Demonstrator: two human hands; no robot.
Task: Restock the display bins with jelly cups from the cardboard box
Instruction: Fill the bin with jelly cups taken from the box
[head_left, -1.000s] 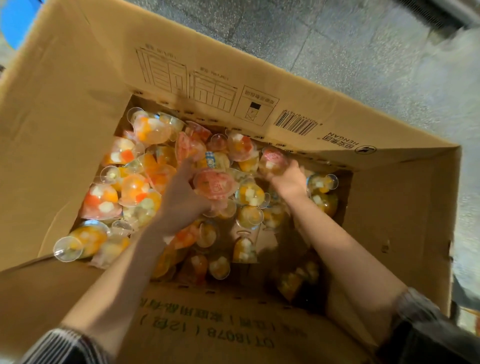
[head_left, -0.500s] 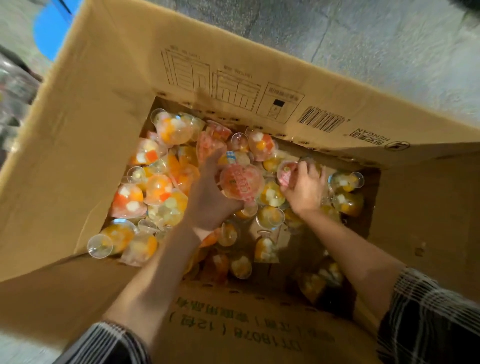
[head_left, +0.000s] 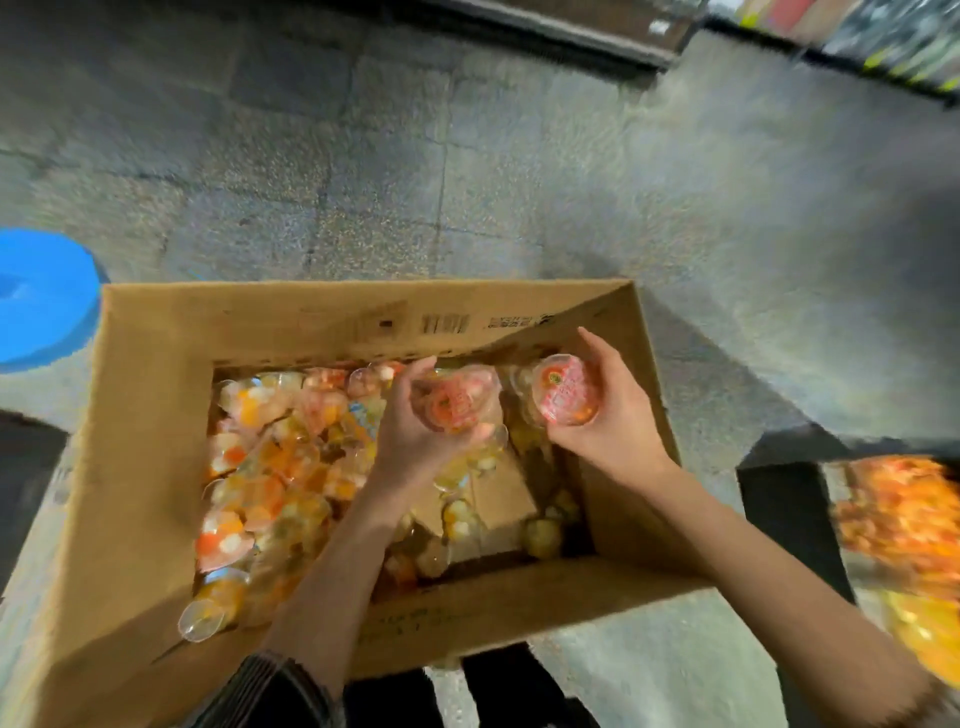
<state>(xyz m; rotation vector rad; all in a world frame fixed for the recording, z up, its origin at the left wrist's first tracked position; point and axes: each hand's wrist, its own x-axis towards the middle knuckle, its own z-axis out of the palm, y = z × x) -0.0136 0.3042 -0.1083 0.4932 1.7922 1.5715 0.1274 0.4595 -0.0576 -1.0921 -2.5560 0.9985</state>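
Note:
An open cardboard box (head_left: 156, 415) stands on the floor below me, with several clear jelly cups (head_left: 270, 467) of orange and white fruit piled in its left half. My left hand (head_left: 415, 441) grips a jelly cup with a red lid (head_left: 452, 402) above the box's middle. My right hand (head_left: 613, 415) grips a second red-lidded jelly cup (head_left: 563, 389) near the box's right wall. Both lids face up at me. At the far right edge a display bin (head_left: 904, 545) holds orange and yellow cups, blurred.
A blue round object (head_left: 41, 296) sits on the grey tiled floor (head_left: 415, 156) left of the box. Dark edges flank the box at left and right. Bare cardboard shows in the box's right half. Blurred shelving runs along the top right.
Both hands have lifted out of the pile, each holding a red-lidded cup. The view has pulled back and swung right, bringing the floor and the bin at right into sight.

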